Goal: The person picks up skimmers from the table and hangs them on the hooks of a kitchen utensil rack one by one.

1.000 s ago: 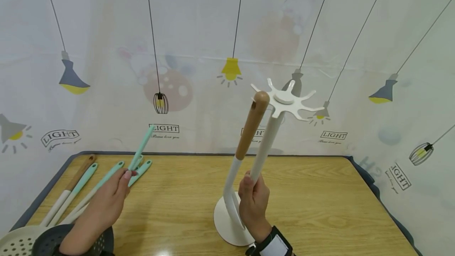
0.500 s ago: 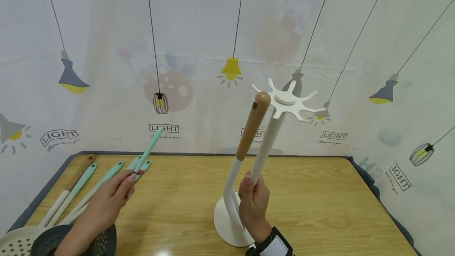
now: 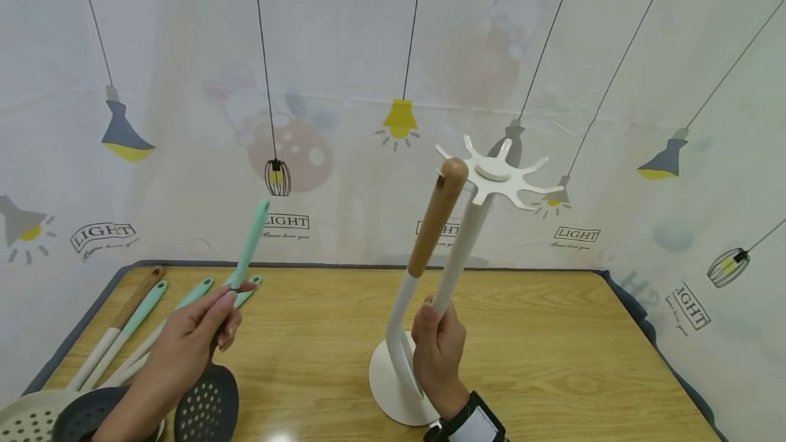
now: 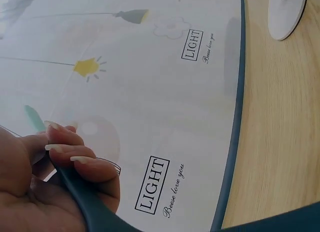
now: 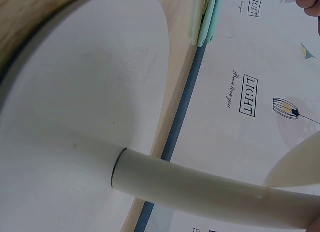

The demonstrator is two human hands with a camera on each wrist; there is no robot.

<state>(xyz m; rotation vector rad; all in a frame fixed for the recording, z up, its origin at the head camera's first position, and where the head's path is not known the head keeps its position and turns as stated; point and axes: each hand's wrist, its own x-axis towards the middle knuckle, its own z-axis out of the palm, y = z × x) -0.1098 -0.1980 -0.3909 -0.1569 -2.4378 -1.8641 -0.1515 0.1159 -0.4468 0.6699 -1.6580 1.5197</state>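
In the head view my left hand grips a slotted turner by its mint handle, which points up. Its dark, perforated head hangs below the hand. The left wrist view shows the fingers curled round the dark shaft. My right hand holds the post of a white utensil stand, which has a round base and a ring of hooks on top. A utensil with a wooden handle and white shaft hangs at the stand's left side; its lower end is partly hidden by the right hand.
On the table's left lie several utensils: a white perforated skimmer, a dark perforated one, a wooden handle and mint handles. A printed cloth hangs behind the wooden table.
The slotted turner has risen in my left hand; its handle stands more upright and its dark head has come into view, apart from the other utensils. My right hand and the stand stay in place.
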